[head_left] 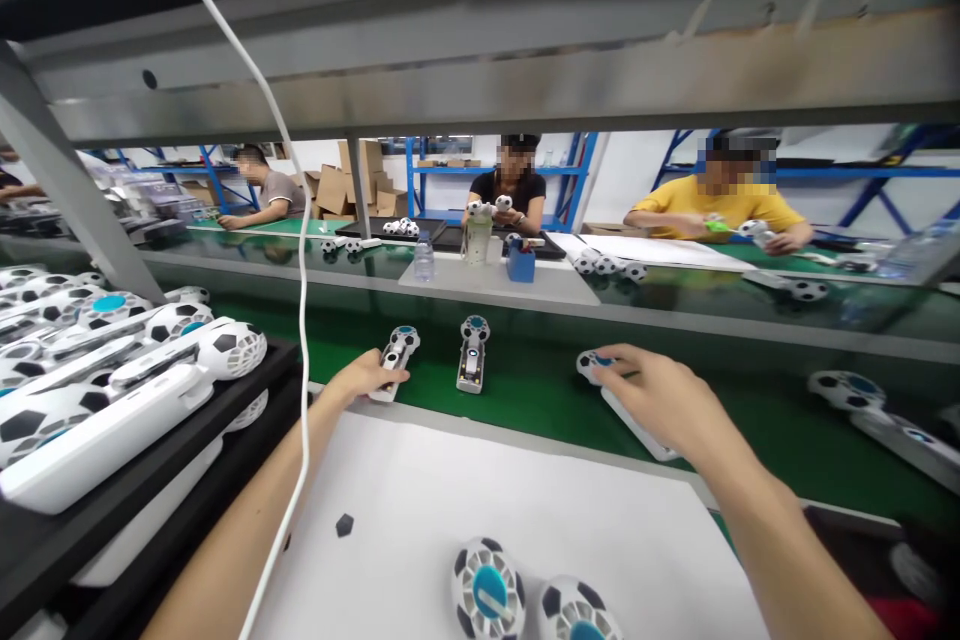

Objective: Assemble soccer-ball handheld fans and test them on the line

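On the green belt (525, 380), my left hand (367, 375) is closed around a white device with a football-patterned head (403, 345). To the right, my right hand (652, 390) grips the patterned head of another white device (637, 425), its thumb and fingers pressed on it. Between the hands a third device (472, 355) lies on the belt, touched by neither. Nearer, on a white sheet (397, 490), are two football-patterned heads with blue centres, one at the middle (487, 590) and one beside it (577, 610), cut off by the frame.
Black trays (277, 370) at left hold several similar devices. A white cable (303, 320) hangs across the view over my left arm. Another device (885, 415) lies at the right. A metal beam (480, 70) crosses above. Three people sit opposite, beyond a bottle (424, 260) and blue box (520, 263).
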`<state>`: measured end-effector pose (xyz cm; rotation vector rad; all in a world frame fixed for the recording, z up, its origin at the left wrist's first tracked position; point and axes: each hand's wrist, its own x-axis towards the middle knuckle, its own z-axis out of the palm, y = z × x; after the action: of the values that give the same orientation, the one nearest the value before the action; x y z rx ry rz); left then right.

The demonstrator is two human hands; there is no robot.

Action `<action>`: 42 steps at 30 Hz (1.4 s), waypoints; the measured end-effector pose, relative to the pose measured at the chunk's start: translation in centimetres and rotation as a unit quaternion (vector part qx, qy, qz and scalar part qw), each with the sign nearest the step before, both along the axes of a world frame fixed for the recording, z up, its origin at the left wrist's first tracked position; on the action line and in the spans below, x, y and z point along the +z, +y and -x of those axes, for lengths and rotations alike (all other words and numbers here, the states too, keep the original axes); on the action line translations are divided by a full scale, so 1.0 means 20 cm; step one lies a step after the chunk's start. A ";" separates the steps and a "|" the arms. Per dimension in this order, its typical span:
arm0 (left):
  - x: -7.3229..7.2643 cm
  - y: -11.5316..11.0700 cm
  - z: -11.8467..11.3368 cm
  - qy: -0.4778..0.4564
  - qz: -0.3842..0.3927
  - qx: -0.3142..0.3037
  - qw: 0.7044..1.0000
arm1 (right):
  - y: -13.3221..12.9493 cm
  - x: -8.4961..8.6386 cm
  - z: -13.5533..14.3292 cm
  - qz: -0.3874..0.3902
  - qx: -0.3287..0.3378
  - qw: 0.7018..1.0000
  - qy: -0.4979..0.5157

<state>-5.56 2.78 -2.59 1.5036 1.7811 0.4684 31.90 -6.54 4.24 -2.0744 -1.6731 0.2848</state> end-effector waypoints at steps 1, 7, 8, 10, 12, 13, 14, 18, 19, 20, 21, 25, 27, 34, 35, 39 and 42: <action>0.00 -0.01 -0.04 -0.041 0.005 -0.006 0.999 | -0.01 0.00 0.02 -0.004 0.000 1.000 0.007; 0.14 -0.18 -0.30 -0.262 0.014 -0.072 0.962 | -0.03 -0.03 0.17 0.008 0.069 0.988 0.142; 0.18 -0.23 -0.34 -0.291 0.009 -0.088 0.953 | -0.04 -0.04 0.20 0.026 0.097 0.977 0.188; 0.26 -0.33 -0.43 -0.340 0.003 -0.120 0.933 | -0.06 -0.05 0.27 0.071 0.170 0.940 0.288; 0.32 -0.43 -0.50 -0.376 0.006 -0.154 0.914 | -0.09 -0.05 0.34 0.092 0.246 0.887 0.379; 0.34 -0.47 -0.53 -0.394 -0.001 -0.171 0.903 | -0.11 -0.04 0.37 0.083 0.276 0.862 0.416; 0.36 -0.51 -0.55 -0.411 -0.012 -0.191 0.891 | -0.13 -0.03 0.40 0.064 0.297 0.839 0.451; 0.38 -0.60 -0.56 -0.445 -0.069 -0.274 0.850 | -0.21 0.04 0.47 -0.023 0.327 0.749 0.575; 0.38 -0.62 -0.56 -0.446 -0.074 -0.288 0.844 | -0.23 0.05 0.48 -0.033 0.334 0.734 0.590; 0.39 -0.63 -0.56 -0.446 -0.079 -0.298 0.840 | -0.25 0.07 0.48 -0.042 0.340 0.728 0.594; 0.39 -0.65 -0.55 -0.448 -0.082 -0.305 0.837 | -0.26 0.08 0.48 -0.048 0.344 0.730 0.588; 0.41 -0.69 -0.55 -0.457 -0.082 -0.312 0.829 | -0.29 0.10 0.46 -0.046 0.359 0.748 0.557; 0.41 -0.70 -0.56 -0.457 -0.077 -0.307 0.831 | -0.29 0.10 0.45 -0.040 0.364 0.746 0.556; 0.36 -0.71 -0.58 -0.468 -0.100 -0.305 0.824 | -0.31 0.11 0.44 -0.098 0.354 0.781 0.506; 0.36 -0.71 -0.59 -0.472 -0.102 -0.301 0.822 | -0.32 0.12 0.44 -0.110 0.353 0.784 0.499; 0.36 -0.72 -0.61 -0.507 -0.098 -0.294 0.804 | -0.30 0.12 0.44 -0.103 0.345 0.786 0.502; 0.37 -0.74 -0.64 -0.532 -0.058 -0.301 0.789 | -0.30 0.13 0.42 -0.052 0.322 0.776 0.539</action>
<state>7.20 -12.09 4.80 1.3370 0.3643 0.8625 23.46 -12.45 6.78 -0.7737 -1.4360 1.2720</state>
